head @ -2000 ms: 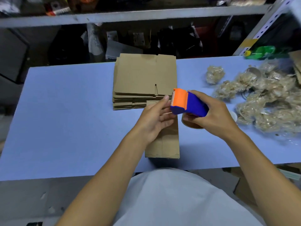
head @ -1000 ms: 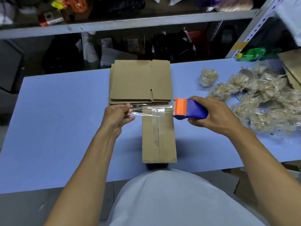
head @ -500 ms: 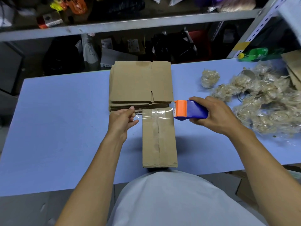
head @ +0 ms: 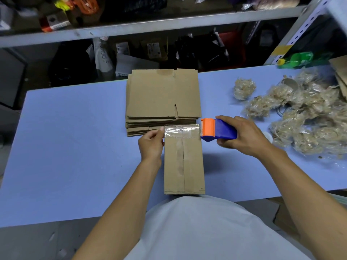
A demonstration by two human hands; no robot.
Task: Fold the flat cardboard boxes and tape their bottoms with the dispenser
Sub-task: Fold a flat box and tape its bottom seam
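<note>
A folded brown cardboard box [head: 184, 166] stands bottom-up at the table's near edge, with a taped seam down its middle. A strip of clear tape [head: 181, 131] lies across its far end. My left hand [head: 151, 145] pinches the tape's free end at the box's left edge. My right hand [head: 244, 136] grips the blue and orange tape dispenser [head: 217, 130] at the box's right edge, orange head against the tape. A stack of flat cardboard boxes [head: 162, 96] lies just beyond.
The work surface is a light blue table [head: 75, 137]. Crumpled wads of used tape [head: 300, 117] cover its right side, with a green bottle [head: 298, 60] behind them. A cluttered metal shelf [head: 131, 29] runs along the far side.
The tape end was pulled out leftward from the dispenser, then the stretched strip came down onto the box's far end. My left hand has moved back toward the box's left edge.
</note>
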